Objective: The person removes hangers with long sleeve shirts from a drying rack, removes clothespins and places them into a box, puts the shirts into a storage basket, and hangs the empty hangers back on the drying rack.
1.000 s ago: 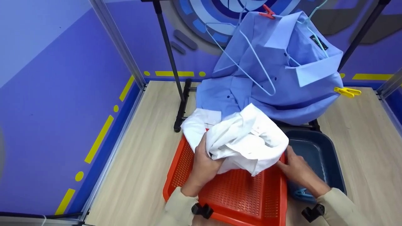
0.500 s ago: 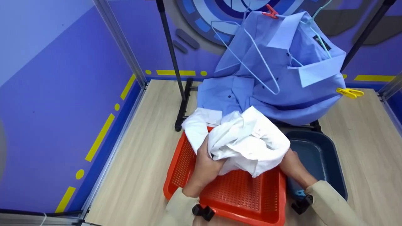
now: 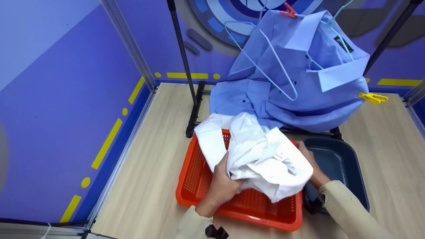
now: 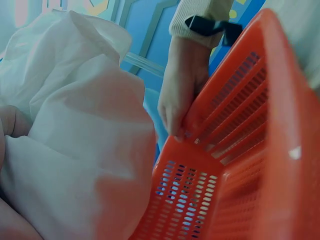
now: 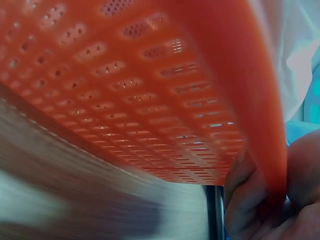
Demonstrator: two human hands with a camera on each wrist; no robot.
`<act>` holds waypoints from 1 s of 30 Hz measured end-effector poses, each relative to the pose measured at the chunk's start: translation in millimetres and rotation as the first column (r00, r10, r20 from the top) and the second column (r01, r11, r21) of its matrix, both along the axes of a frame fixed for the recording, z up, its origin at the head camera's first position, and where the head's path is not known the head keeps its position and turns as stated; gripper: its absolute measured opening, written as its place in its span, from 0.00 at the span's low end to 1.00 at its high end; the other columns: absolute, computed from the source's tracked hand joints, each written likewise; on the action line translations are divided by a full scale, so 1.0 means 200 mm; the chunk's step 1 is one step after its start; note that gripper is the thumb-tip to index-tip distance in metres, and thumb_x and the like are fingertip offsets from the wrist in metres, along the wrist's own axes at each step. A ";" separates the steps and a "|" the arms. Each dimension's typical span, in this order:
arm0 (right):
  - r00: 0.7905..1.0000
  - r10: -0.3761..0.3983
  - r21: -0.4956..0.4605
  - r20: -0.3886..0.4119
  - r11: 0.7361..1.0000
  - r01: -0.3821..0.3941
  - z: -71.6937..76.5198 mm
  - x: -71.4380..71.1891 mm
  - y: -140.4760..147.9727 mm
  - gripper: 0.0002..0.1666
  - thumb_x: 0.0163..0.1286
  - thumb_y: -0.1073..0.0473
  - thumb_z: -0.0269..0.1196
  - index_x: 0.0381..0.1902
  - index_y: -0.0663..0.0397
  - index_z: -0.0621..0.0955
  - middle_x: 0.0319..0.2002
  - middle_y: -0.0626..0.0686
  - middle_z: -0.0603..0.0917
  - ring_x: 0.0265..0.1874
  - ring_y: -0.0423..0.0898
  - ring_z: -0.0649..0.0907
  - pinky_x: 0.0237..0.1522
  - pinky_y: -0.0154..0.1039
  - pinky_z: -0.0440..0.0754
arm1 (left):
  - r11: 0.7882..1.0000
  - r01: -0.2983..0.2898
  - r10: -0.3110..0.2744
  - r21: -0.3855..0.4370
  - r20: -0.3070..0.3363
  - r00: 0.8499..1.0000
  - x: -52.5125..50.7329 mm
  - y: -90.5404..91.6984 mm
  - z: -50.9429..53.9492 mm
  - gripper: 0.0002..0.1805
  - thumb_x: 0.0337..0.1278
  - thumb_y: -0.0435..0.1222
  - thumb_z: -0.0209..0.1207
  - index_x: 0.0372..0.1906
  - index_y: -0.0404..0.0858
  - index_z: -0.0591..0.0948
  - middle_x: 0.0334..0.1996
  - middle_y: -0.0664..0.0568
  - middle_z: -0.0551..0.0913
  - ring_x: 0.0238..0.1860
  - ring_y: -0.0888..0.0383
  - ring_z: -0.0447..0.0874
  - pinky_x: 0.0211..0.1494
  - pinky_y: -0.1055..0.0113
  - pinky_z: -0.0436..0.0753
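The left hand is clutching the white shirt, drawing it nearer than before; the right hand is gripping the basket rim.

Can't read any text on my end, black label on the blue shirt past the right-hand fingers is too tiny

A blue shirt hung at a black rack, a red clip at its top, a yellow clip at its edge. A bare hanger dangled in front; a dark basin sat near the rack's foot.
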State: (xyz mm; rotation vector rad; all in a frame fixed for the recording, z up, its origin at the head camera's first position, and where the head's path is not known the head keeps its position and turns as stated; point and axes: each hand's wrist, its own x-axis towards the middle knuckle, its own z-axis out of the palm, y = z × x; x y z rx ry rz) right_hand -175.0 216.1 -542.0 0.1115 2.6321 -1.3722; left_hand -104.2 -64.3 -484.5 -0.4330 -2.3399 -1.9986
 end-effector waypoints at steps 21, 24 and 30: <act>0.999 -0.036 0.147 -0.041 0.988 0.041 0.00 -0.10 0.03 0.24 0.76 0.53 0.49 0.59 0.68 0.66 0.50 0.72 0.79 0.45 0.62 0.82 0.41 0.45 0.79 | 0.887 -0.028 -0.223 0.461 0.481 0.848 0.13 -0.05 -0.02 0.27 0.47 0.27 0.55 0.58 0.32 0.70 0.48 0.50 0.77 0.49 0.57 0.77 0.57 0.64 0.75; 0.999 -0.030 0.131 -0.040 0.991 0.035 0.00 -0.10 0.03 0.24 0.76 0.51 0.49 0.58 0.67 0.67 0.47 0.71 0.80 0.41 0.59 0.83 0.38 0.42 0.81 | 0.812 -0.129 -0.261 0.570 0.552 0.792 0.12 -0.05 -0.02 0.23 0.52 0.31 0.51 0.56 0.36 0.67 0.47 0.50 0.76 0.47 0.56 0.78 0.53 0.64 0.78; 0.996 -0.039 0.156 -0.079 0.986 0.051 0.00 -0.09 0.03 0.25 0.76 0.50 0.50 0.57 0.66 0.68 0.44 0.70 0.80 0.38 0.57 0.82 0.36 0.42 0.78 | 0.734 -0.175 -0.392 0.656 0.620 0.680 0.17 0.05 0.03 0.22 0.57 0.43 0.45 0.56 0.38 0.67 0.48 0.51 0.76 0.48 0.56 0.77 0.56 0.63 0.75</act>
